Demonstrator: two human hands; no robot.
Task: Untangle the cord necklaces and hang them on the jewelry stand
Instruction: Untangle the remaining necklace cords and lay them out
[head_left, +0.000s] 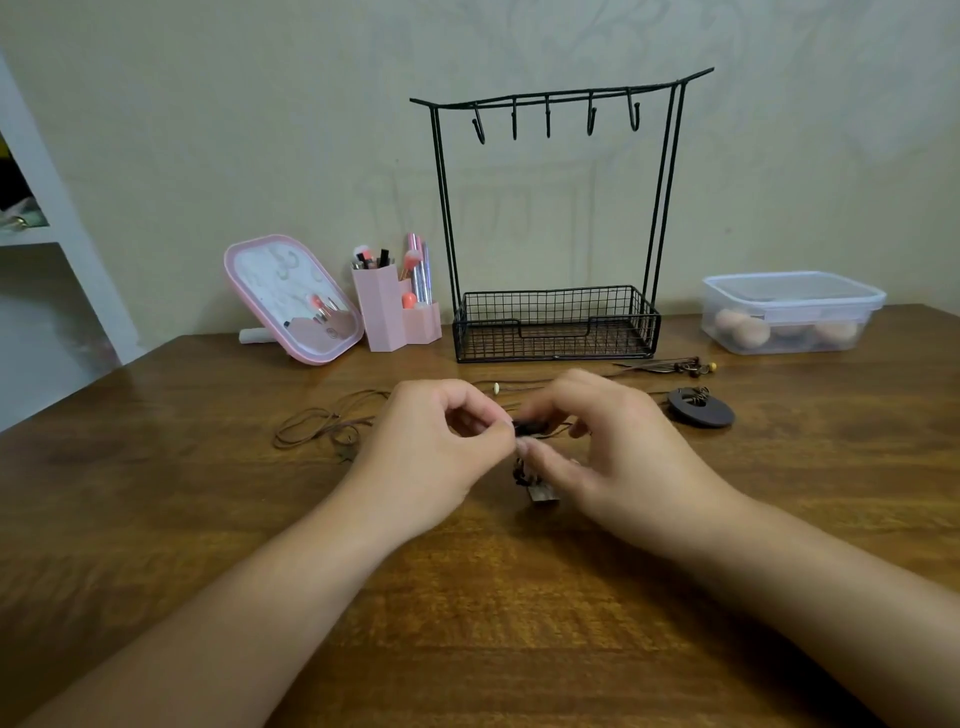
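No words or labels can be read on anything here.

The left hand and the right hand are close together over the brown wooden table. Both pinch a small dark knot where the thin brown cord necklaces are tangled. A little blocky charm hangs down just under the fingertips.

Loops of smooth cord lie flat on the table to the left of the left hand. To the right of the right hand lies a dark round wooden pendant with a hole in it. Some small beads lie a bit farther back.

Behind the hands stands the black wire jewelry stand. It has a mesh basket at the bottom and bare curved hooks on top.

Far left of it are a pink mirror with round corners and a pink brush holder. Far right is a clear plastic box with a lid.
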